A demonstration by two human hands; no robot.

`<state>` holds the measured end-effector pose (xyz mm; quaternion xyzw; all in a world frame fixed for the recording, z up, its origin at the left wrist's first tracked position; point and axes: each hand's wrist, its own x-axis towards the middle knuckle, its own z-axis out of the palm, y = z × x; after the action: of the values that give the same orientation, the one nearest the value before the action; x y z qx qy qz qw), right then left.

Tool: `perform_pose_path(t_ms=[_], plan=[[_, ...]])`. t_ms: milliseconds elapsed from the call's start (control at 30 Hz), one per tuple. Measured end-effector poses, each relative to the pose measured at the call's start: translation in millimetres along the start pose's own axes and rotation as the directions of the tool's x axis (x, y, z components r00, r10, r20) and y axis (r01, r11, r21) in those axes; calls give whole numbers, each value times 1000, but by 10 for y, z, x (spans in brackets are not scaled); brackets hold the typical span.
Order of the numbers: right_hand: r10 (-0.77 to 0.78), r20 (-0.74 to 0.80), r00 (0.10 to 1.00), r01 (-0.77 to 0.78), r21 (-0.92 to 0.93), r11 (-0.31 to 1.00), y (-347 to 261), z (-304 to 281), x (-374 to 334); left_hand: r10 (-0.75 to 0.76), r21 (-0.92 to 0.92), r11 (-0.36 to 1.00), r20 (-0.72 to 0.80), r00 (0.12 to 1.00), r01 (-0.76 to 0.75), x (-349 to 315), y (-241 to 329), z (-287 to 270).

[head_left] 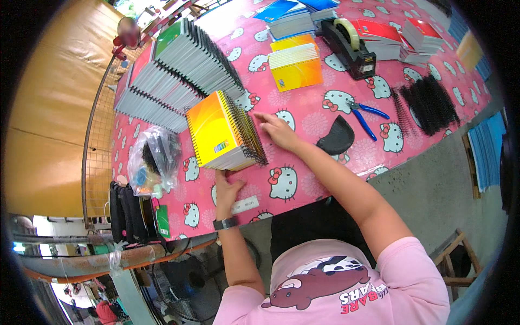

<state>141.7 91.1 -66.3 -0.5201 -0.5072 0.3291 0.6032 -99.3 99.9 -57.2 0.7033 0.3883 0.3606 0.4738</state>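
Observation:
A stack of yellow-orange spiral notebooks stands on the table in front of me, its black coils facing right. My left hand is at the near side of this stack, thumb apart from the fingers, fingertips partly hidden by the stack's lower edge. Just right of the coils, my right hand has its fingers stretched toward them; whether they touch I cannot tell. Neither hand grips anything that I can see. Close to my left hand lies a small white strip.
Tall stacks of spiral notebooks stand behind, and a clear plastic bag is at left. Rightward lie blue-handled cutters, a dark curved piece and black coils. Farther back are yellow booklets and a tape dispenser.

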Motion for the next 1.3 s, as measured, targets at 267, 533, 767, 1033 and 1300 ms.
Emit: perform_pose_path(t_ms=[267, 533, 767, 1033, 1300], plan=[[36, 136, 990, 23, -410, 912, 176, 175, 658, 40, 181, 983, -221, 975, 1, 146, -22, 252], [3, 107, 994, 39, -387, 921, 254, 175, 623, 53, 116, 993, -260, 964, -24, 94, -7, 303], [-72, 162, 984, 53, 118, 992, -96, 173, 737, -56, -148, 989, -263, 963, 17, 38, 130, 158], [148, 446, 883, -200, 70, 977, -292, 75, 868, 24, -12, 1000, -259, 965, -29, 83, 159, 73], [190, 497, 847, -218, -1, 976, -235, -9, 886, 17, -21, 1000, -246, 969, -23, 115, 228, 280]])
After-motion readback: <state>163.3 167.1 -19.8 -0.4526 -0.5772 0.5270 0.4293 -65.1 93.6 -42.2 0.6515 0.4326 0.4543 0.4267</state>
